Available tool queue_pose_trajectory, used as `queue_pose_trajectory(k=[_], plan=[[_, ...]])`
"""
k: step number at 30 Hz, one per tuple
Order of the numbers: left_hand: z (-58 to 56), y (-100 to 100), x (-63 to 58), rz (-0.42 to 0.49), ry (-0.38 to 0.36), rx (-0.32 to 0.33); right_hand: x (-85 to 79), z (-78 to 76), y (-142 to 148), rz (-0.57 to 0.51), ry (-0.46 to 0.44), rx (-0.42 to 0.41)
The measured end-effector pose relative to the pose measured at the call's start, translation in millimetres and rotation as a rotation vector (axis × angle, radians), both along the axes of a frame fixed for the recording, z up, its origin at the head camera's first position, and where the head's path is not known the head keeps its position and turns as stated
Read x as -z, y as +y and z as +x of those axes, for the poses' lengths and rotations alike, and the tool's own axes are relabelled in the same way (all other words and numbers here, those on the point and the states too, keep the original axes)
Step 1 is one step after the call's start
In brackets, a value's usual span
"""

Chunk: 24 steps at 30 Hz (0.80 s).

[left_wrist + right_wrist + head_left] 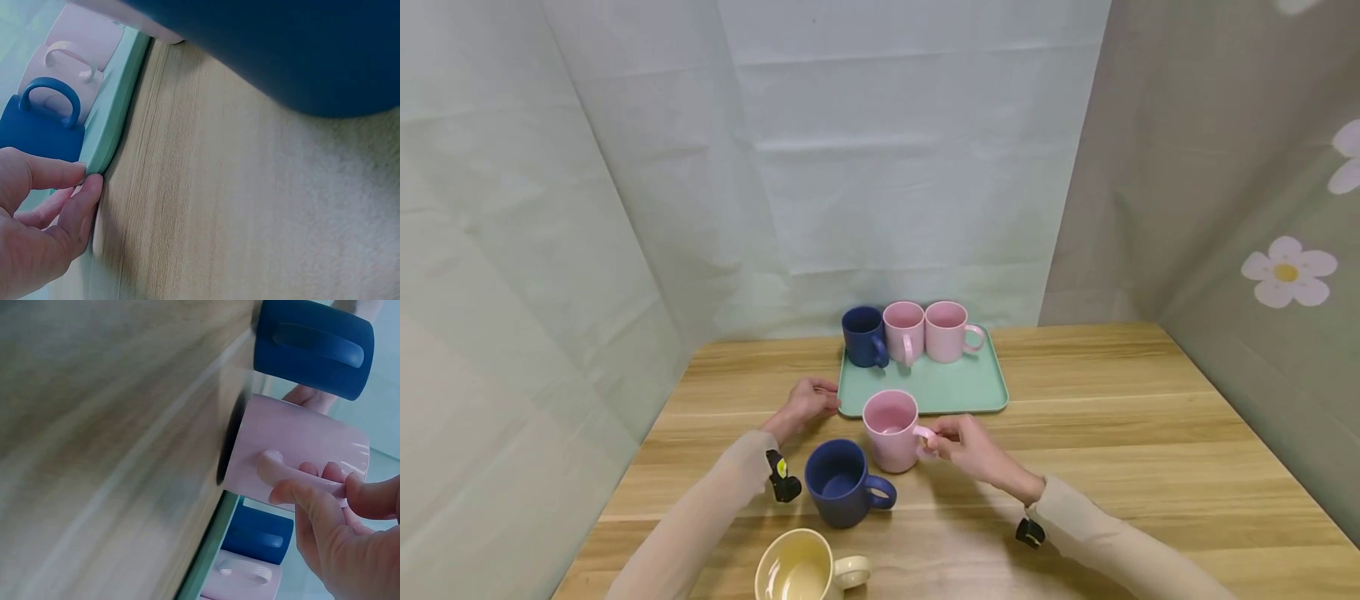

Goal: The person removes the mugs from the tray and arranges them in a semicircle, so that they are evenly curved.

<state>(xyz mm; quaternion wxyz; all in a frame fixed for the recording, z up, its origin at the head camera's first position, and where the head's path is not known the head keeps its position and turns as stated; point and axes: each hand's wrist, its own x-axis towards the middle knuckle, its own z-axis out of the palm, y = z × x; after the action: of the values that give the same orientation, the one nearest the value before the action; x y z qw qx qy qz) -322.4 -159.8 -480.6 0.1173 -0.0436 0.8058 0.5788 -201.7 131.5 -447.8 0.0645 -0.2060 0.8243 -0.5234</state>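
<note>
My right hand [973, 448] grips the handle of a pink mug [891, 432]. In the right wrist view, thumb and fingers [319, 512] close round that handle, and a dark gap shows under the mug's base. At the near left corner of a mint green tray [958, 392], my left hand [808, 404] pinches the rim, with thumb and fingertips [92, 181] meeting there. Along the tray's back stand a dark blue mug [862, 337] and two pink mugs, one in the middle [902, 333] and one at the right [945, 333].
Close by the held mug, on the wooden table [1112, 467], stands another dark blue mug [838, 492] between my forearms. Nearer to me is a pale yellow mug [797, 571], cut off by the frame's bottom edge. Pale cloth [887, 167] hangs behind the table.
</note>
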Motion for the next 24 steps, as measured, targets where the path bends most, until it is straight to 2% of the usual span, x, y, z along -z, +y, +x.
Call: queue_pose_trajectory(k=[6,14,21,24], plan=[[0.9,0,0.6,-0.005,0.003,0.007,4.6,1.7,2,-0.022,-0.013,-0.006],[2.0,0,1.1,0.002,0.005,0.002,9.5,1.2,3,0.004,-0.038,-0.015],[2.2,0,-0.9,-0.018,0.006,-0.004,4.6,-2.5,8,0.035,-0.051,-0.109],[1.7,1,-0.5,-0.017,0.007,-0.011,-2.6,-6.7,14,0.078,-0.018,-0.154]])
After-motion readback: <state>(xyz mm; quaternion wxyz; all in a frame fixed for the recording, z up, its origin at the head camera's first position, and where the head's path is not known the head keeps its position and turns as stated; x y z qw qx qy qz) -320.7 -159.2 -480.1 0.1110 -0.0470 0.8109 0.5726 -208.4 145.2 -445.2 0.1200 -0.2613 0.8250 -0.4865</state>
